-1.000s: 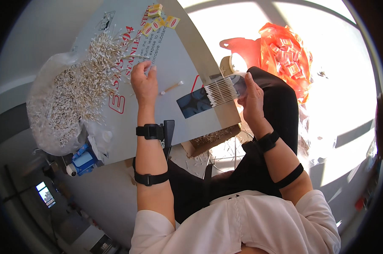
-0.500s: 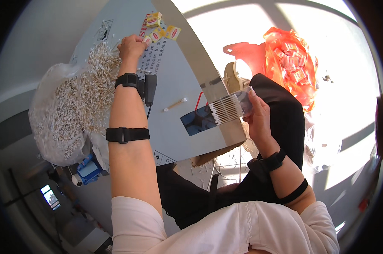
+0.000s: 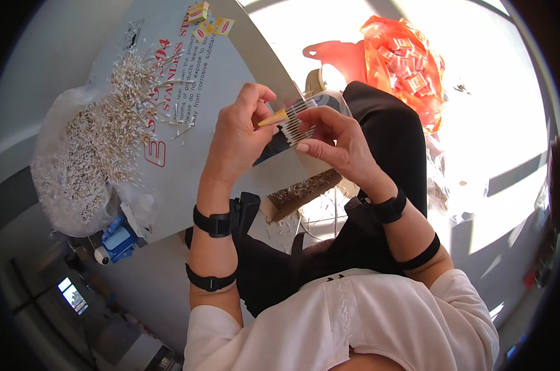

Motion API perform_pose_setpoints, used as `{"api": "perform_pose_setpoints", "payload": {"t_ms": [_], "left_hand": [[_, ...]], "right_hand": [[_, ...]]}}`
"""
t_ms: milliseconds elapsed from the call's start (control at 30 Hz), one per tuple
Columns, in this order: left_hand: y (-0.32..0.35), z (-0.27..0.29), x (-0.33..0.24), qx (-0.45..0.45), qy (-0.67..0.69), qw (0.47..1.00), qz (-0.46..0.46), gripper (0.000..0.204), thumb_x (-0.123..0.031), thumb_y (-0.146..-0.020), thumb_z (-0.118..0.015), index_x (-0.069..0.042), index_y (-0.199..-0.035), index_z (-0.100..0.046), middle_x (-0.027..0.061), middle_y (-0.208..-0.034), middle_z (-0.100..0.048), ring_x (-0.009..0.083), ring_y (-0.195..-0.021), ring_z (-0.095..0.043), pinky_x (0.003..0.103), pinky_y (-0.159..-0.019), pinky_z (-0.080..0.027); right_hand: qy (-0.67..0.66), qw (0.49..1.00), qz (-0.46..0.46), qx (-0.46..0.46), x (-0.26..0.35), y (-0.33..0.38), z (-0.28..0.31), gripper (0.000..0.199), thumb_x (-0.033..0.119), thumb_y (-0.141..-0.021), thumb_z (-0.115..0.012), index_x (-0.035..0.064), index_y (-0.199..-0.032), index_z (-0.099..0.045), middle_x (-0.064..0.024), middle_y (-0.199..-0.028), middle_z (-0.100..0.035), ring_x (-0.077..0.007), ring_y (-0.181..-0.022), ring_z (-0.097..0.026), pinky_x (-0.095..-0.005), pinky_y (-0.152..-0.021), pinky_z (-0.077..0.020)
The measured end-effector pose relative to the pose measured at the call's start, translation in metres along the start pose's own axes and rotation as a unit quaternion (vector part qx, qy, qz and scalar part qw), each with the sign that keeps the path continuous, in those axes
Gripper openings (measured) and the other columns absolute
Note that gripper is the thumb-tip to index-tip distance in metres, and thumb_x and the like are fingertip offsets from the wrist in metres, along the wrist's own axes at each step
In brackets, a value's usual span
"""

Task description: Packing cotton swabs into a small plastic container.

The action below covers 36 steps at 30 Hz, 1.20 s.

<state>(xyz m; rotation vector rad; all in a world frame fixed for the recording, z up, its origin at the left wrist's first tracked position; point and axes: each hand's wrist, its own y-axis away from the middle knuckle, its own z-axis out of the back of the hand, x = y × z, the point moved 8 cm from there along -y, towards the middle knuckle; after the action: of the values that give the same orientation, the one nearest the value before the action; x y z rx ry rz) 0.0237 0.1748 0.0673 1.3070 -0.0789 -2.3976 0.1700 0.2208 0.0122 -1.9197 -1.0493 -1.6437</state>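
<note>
Head view, person seated, both hands up at pic center. L hand [image 3: 235, 137] fingers curled, thumb + index pinching a small yellow box [image 3: 274, 117] at its 3 o'clock edge; box tilted, touching the stick bundle [image 3: 298, 120]. R hand [image 3: 339, 145] clenched around that bundle of thin pale sticks w/ dark tips, fingertips [image 3: 305, 148] pressing on its lower side; bundle sits betw. the two hands, just beside the box, at approx 12 o'clock from pic center. Whether sticks are inside the box or only against it: can't tell. Under the hands a grey cardboard sheet [image 3: 187, 154] w/ red + black print, lying across the lap, running from 11 o'clock toward center. Loose pile of sticks [image 3: 131, 93] on the sheet at 10 o'clock of the L hand, spilling into a clear plastic bag of sticks [image 3: 69, 167] at 9 o'clock. Few more small yellow boxes [image 3: 207, 21] at sheet's top edge, 12 o'clock, well apart from hands. Orange plastic bag [image 3: 404, 68] full of small boxes at 1 o'clock on sunlit floor. Open brown carton [image 3: 298, 188] w/ sticks just below R hand, 6 o'clock. Blue object [image 3: 119, 238] at 8 o'clock by sheet's edge. Black bands on both wrists + forearms.
</note>
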Motion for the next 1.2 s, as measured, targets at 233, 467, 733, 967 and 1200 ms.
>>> {"api": "perform_pose_setpoints", "payload": {"t_ms": [233, 467, 733, 967, 1200], "left_hand": [[0.066, -0.035, 0.017, -0.08, 0.171, 0.982, 0.028, 0.036, 0.006, -0.077, -0.07, -0.002, -0.107, -0.052, 0.0065, -0.073, -0.06, 0.013, -0.069, -0.061, 0.027, -0.068, -0.051], [0.086, -0.064, 0.028, -0.064, 0.226, 0.97, 0.06, 0.021, 0.002, -0.082, -0.071, 0.0, -0.098, -0.057, 0.0026, -0.077, -0.064, 0.0066, -0.071, -0.059, 0.021, -0.065, -0.049], [0.085, -0.053, 0.071, -0.285, 0.327, 0.886, 0.166, 0.015, -0.006, -0.09, -0.066, -0.001, -0.077, -0.06, 0.001, -0.067, -0.06, 0.0035, -0.052, -0.047, 0.019, -0.045, -0.035], [0.055, -0.036, 0.088, -0.262, 0.23, 0.918, 0.189, 0.014, -0.003, -0.084, -0.067, 0.002, -0.072, -0.059, 0.0018, -0.061, -0.058, 0.0052, -0.052, -0.049, 0.022, -0.045, -0.037], [0.039, -0.042, 0.08, -0.253, 0.133, 0.945, 0.16, 0.012, -0.002, -0.08, -0.066, 0.004, -0.072, -0.059, 0.0045, -0.059, -0.06, 0.0076, -0.052, -0.052, 0.025, -0.05, -0.043]], "right_hand": [[-0.101, 0.994, -0.03, 0.04, -0.012, 0.023, -0.023, 0.019, 0.01, -0.08, -0.078, -0.0005, -0.08, -0.062, 0.0043, -0.071, -0.056, -0.0007, -0.063, -0.046, -0.0192, -0.054, -0.0374], [-0.097, 0.995, -0.035, -0.006, -0.019, 0.034, -0.018, 0.017, 0.008, -0.083, -0.075, -0.0003, -0.077, -0.061, 0.0037, -0.068, -0.055, -0.0008, -0.062, -0.045, -0.0202, -0.054, -0.0363], [0.164, 0.939, 0.13, -0.274, 0.015, 0.037, 0.033, 0.024, 0.018, -0.082, -0.075, 0.0025, -0.095, -0.063, -0.0072, -0.097, -0.056, -0.0177, -0.084, -0.053, -0.0291, -0.068, -0.0436], [-0.078, 0.96, -0.145, -0.228, -0.069, -0.007, 0.051, 0.022, 0.023, -0.083, -0.077, 0.0052, -0.091, -0.067, 0.0003, -0.077, -0.061, -0.0056, -0.067, -0.05, -0.0229, -0.057, -0.0379], [-0.193, 0.96, -0.094, -0.178, -0.075, -0.019, 0.03, 0.013, 0.009, -0.082, -0.077, 0.0021, -0.09, -0.069, -0.0021, -0.077, -0.068, -0.0061, -0.061, -0.057, -0.0222, -0.054, -0.0421]]}}
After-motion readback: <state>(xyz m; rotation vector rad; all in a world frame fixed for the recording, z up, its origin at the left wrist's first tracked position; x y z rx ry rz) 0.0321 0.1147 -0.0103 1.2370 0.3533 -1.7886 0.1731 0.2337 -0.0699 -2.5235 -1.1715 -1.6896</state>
